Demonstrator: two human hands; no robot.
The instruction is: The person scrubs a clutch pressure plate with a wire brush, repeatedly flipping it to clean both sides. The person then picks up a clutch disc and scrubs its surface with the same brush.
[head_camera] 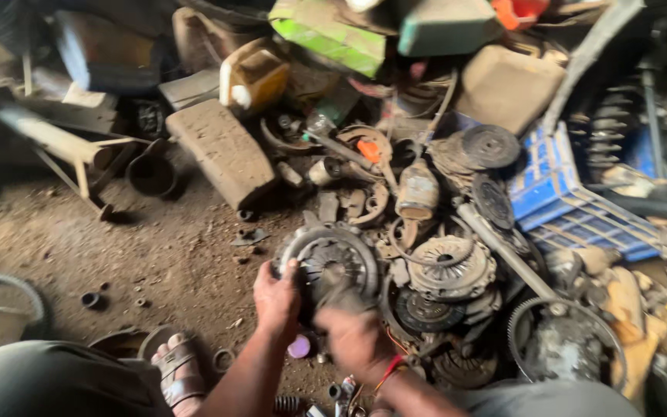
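Observation:
A round, greasy metal clutch cover lies tilted on the dirt floor in front of me. My left hand grips its lower left rim. Over the cover's lower right part is my right hand, blurred by motion; something dark seems to be in its grip, but I cannot tell what. A red band circles my right wrist. A second clutch cover and a dark disc lie just to the right.
A heap of car parts fills the right side: discs, a metal shaft, a toothed ring, a blue crate. A brick and yellow jug lie behind. My sandalled foot is lower left.

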